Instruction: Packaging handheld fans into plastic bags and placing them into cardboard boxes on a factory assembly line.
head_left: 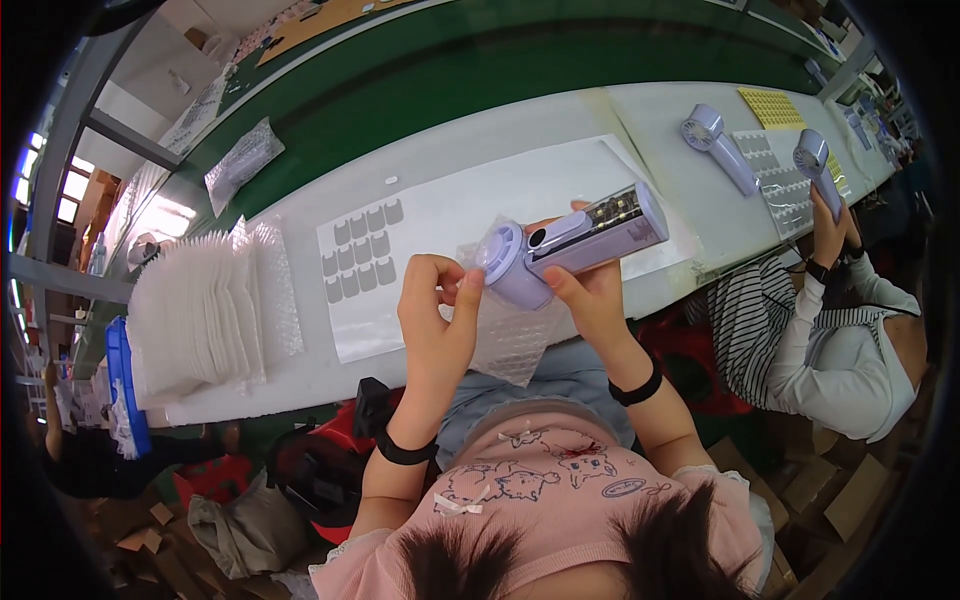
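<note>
My right hand (598,295) grips a lavender handheld fan (575,255) by its handle, with the round grille at the left end and a dark glossy strip along the body. Beside the round head, the fingers of my left hand (440,315) pinch the edge of a clear bubble-wrap bag (515,340). That bag hangs below and behind the fan, reaching toward my lap. How far the fan sits inside it, if at all, I cannot tell.
A white sheet with grey die-cut stickers (360,250) lies on the table. Bubble-wrap bags (200,315) are stacked at left, near a blue bin (125,385). At right are another fan (722,150), more sticker sheets (775,175), and a co-worker holding a fan (818,165).
</note>
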The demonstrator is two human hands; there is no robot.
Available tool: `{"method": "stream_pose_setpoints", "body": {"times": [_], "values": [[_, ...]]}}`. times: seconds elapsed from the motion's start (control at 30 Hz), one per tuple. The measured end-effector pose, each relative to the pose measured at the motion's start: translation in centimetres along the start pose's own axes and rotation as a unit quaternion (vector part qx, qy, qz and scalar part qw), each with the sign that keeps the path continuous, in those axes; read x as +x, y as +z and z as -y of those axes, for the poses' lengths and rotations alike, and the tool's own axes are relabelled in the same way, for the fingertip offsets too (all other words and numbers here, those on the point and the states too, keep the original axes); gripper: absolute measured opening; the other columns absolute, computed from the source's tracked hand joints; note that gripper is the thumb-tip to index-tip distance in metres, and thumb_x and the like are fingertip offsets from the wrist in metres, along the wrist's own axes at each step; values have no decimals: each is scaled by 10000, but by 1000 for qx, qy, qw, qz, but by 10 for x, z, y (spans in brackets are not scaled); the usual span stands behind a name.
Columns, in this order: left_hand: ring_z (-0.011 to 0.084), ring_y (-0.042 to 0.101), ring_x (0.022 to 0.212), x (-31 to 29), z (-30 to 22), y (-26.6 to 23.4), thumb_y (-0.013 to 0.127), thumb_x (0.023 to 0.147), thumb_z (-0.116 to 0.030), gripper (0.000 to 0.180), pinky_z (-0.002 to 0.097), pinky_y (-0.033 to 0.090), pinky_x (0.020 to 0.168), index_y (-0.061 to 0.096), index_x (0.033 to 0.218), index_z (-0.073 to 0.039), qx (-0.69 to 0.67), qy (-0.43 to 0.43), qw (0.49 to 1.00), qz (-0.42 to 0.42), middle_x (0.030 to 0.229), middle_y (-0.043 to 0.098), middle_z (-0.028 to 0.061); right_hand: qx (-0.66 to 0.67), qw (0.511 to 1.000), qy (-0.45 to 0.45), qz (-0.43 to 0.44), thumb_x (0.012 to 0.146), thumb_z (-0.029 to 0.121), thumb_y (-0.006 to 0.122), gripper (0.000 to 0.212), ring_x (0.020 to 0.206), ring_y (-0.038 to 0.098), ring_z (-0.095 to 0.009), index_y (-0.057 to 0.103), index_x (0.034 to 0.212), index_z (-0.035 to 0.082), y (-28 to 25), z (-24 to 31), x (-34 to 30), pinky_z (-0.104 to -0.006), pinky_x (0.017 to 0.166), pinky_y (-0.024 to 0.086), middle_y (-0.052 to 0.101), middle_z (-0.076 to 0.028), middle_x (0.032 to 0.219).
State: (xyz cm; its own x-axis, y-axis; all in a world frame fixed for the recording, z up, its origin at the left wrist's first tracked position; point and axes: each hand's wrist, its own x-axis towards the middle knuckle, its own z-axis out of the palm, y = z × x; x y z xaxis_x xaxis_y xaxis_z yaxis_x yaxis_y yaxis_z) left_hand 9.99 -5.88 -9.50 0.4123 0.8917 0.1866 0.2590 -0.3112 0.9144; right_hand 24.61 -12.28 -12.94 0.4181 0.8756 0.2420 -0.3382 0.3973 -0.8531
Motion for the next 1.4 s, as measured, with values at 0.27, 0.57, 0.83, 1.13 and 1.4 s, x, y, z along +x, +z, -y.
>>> {"method": "stream_pose_setpoints", "body": {"times": [0.27,0.57,0.83,1.13,1.4], "values": [[52,365,632,-1,-5,3,509,868,-101,121,195,299,539,461,784,-28,0,-10,999,46,684,420,-20,-43,999,-6,27,756,83,665,474,1000,537,-175,450,1168,-12,-6,7,3,-310,883,407,570,-98,1053],[55,322,567,0,-1,2,471,864,-30,104,219,284,503,449,764,-7,-70,-51,995,53,610,382,-10,-259,957,48,118,702,83,703,411,1002,544,-174,542,1071,-2,-18,32,17,-328,904,396,603,-103,1028],[53,327,591,2,-25,0,461,862,-17,110,206,286,526,446,754,-14,-137,-34,989,52,648,395,-18,-246,956,73,142,693,125,718,482,992,557,-181,511,1110,-1,-19,37,30,-321,888,412,597,-98,1043],[194,520,876,22,-12,2,670,749,-56,572,288,426,777,333,1211,-59,51,229,972,33,1040,501,112,-295,930,52,213,684,149,730,556,989,560,-200,462,1150,7,-8,48,45,-336,857,441,573,-101,1081],[267,489,1078,17,4,4,730,668,0,1158,376,398,912,-177,1375,-135,-108,164,978,64,1189,420,165,-187,972,-125,61,703,127,699,390,811,589,-185,532,1035,9,-2,24,32,-277,763,465,582,-76,878]]}}
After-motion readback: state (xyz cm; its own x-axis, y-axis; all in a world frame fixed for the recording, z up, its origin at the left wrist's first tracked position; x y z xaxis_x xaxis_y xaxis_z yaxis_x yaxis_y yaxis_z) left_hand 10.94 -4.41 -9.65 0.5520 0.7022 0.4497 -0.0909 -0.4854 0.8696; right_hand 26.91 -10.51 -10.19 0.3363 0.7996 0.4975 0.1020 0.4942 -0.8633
